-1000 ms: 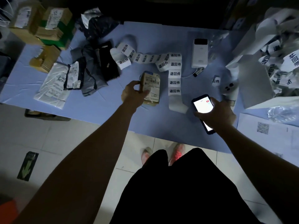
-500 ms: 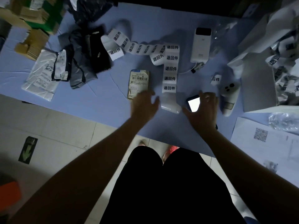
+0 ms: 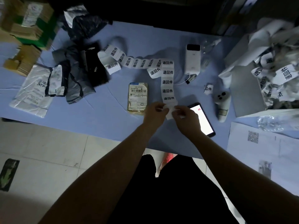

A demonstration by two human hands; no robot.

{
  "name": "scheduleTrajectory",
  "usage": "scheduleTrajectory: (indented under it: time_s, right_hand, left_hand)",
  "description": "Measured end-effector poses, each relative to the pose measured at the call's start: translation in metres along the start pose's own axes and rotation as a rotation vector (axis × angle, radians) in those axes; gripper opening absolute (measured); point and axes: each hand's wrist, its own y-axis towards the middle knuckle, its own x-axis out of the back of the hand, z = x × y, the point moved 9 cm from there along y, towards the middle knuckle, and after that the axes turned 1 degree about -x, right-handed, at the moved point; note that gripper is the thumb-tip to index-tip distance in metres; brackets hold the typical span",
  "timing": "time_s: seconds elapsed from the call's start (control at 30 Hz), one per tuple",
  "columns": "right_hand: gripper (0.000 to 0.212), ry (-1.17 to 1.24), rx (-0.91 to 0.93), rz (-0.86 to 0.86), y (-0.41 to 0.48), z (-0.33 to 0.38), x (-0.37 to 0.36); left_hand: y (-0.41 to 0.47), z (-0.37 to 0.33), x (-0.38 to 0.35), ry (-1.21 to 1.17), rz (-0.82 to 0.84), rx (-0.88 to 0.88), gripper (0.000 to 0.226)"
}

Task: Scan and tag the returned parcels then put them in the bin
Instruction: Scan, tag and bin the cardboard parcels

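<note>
We stand in a dim room at a table with a pale blue cover (image 3: 105, 120). At the upper left sit brown cardboard boxes (image 3: 24, 21), and below them white and grey plastic mail bags (image 3: 30, 96). Near the middle lies the small brown parcel with a white barcode label (image 3: 137, 99), label up. Its print is too small for us to read. Just right of it, our left hand (image 3: 156, 112) and right hand (image 3: 186, 118) both pinch the near end of the long white strip of stickers (image 3: 167, 81). Each sticker says 退回件 in black. We think it best to peel one sticker slowly so it does not tear, then press it flat on the parcel, away from the barcode. Further right lies a black phone with a bright white screen (image 3: 204, 122). We see no bin for sure.
</note>
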Motion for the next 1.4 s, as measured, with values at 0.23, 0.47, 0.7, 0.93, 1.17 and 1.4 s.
scheduleTrajectory:
  time_s: [0.23, 0.47, 0.7, 0.93, 1.17, 1.4]
  right_hand:
    - [0.036, 0.596, -0.051, -0.061, -0.009, 0.040, 0.007]
    - [0.025, 0.582, 0.111, 0.091, -0.027, 0.096, 0.013]
    - [0.035, 0.528, 0.121, 0.075, -0.044, 0.117, 0.014]
    - [0.040, 0.473, 0.131, 0.078, -0.050, 0.116, 0.011]
    - [0.043, 0.578, 0.123, 0.195, -0.056, 0.115, 0.006]
    - [0.025, 0.590, 0.066, 0.077, -0.054, 0.108, 0.011]
  left_hand:
    - [-0.015, -0.059, 0.033, 0.036, 0.096, -0.321, 0.013]
    - [-0.020, -0.096, 0.067, -0.327, 0.204, -0.208, 0.040]
    - [-0.031, -0.137, 0.086, 0.124, 0.084, -0.593, 0.027]
    - [-0.035, -0.136, 0.093, 0.141, 0.124, -0.632, 0.020]
    - [-0.034, -0.125, 0.096, 0.080, 0.203, -0.594, 0.019]
    - [-0.039, -0.126, 0.091, 0.088, 0.236, -0.583, 0.014]
